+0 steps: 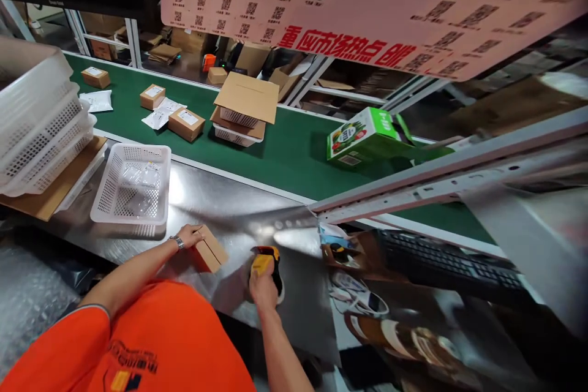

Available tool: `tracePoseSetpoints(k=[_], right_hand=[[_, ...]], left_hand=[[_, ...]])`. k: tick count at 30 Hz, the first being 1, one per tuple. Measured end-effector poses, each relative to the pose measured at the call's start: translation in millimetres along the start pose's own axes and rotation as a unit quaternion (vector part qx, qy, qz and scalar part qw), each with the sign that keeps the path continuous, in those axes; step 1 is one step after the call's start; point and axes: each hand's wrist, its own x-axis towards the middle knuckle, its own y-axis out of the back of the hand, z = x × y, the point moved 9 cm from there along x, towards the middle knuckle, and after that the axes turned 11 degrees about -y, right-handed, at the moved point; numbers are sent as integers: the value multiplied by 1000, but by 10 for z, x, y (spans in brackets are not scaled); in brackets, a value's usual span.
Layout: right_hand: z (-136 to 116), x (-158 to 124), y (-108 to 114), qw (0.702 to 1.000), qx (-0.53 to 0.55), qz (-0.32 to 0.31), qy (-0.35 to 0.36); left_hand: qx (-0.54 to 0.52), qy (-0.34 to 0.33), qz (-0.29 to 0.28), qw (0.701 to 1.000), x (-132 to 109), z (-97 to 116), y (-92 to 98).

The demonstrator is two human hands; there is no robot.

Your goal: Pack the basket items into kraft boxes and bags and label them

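My left hand (189,236) grips the upper left end of a small brown cardboard box (211,250), which is tilted over the metal table (298,263). To its right, my right hand (263,285) is wrapped round a yellow and black handheld device (265,260), probably a scanner. Box and device are apart. A white perforated basket (163,196) sits on the table beyond my left hand, with clear plastic packets (141,180) inside.
Behind the table runs a green conveyor belt (294,150) bearing small boxes (186,124), a lidded basket stack (239,135) and a green carton (365,138). Stacked white baskets (41,135) stand left. A metal post (441,159) and keyboard (450,263) are right.
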Motion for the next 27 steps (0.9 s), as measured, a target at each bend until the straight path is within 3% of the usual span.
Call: tracePoseSetpoints(k=[4, 7, 11, 15, 21, 27], right_hand=[[-363, -81, 98, 990, 128, -41, -39], [-677, -353, -127, 960, 254, -98, -73], [-970, -655, -524, 969, 200, -127, -70], [-1006, -690, -620, 974, 171, -136, -59], [-971, -672, -524, 977, 163, -128, -44], [-1058, -732, -601, 977, 133, -168, -4]], left_hand=[[-6, 14, -20, 1000, 31, 79, -32], [-4, 17, -20, 1000, 49, 131, -53], [6, 17, -28, 999, 36, 208, -75], [34, 16, -16, 999, 28, 287, 20], [41, 13, 68, 997, 117, 456, 307], [-91, 47, 3, 995, 238, 432, 62]])
